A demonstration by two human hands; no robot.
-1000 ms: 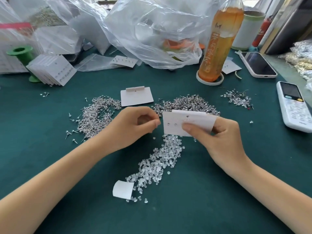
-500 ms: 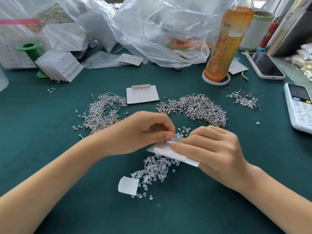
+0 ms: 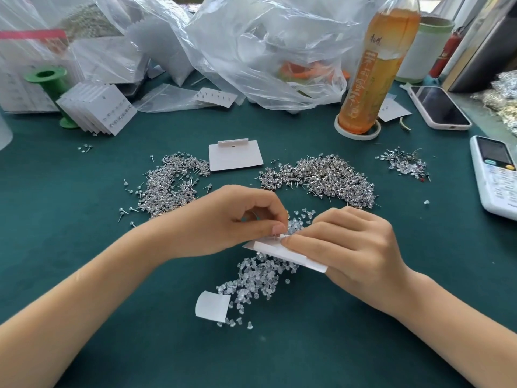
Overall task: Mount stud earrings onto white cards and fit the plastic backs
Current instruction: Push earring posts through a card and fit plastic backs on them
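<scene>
My right hand [image 3: 347, 247] grips a white card [image 3: 291, 254], tilted nearly flat over a heap of clear plastic backs [image 3: 260, 278]. My left hand [image 3: 232, 219] pinches something tiny at the card's upper edge, thumb against forefinger; a thin metal post shows there. Whether it is a stud or a back I cannot tell. Two piles of silver stud earrings lie beyond, one to the left [image 3: 170, 183] and one to the right [image 3: 321, 177]. A blank folded card [image 3: 235, 156] lies between them.
A stack of filled cards [image 3: 98, 110] leans at the back left by a green spool [image 3: 46, 77]. Plastic bags [image 3: 265, 49], an orange drink bottle [image 3: 375, 71], a phone [image 3: 439, 107] and a white remote [image 3: 498, 175] ring the green mat. A curled paper scrap [image 3: 211, 305] lies near me.
My right hand lowered the card from upright facing me to nearly flat over the clear backs. My left hand followed it down and now pinches at its upper edge.
</scene>
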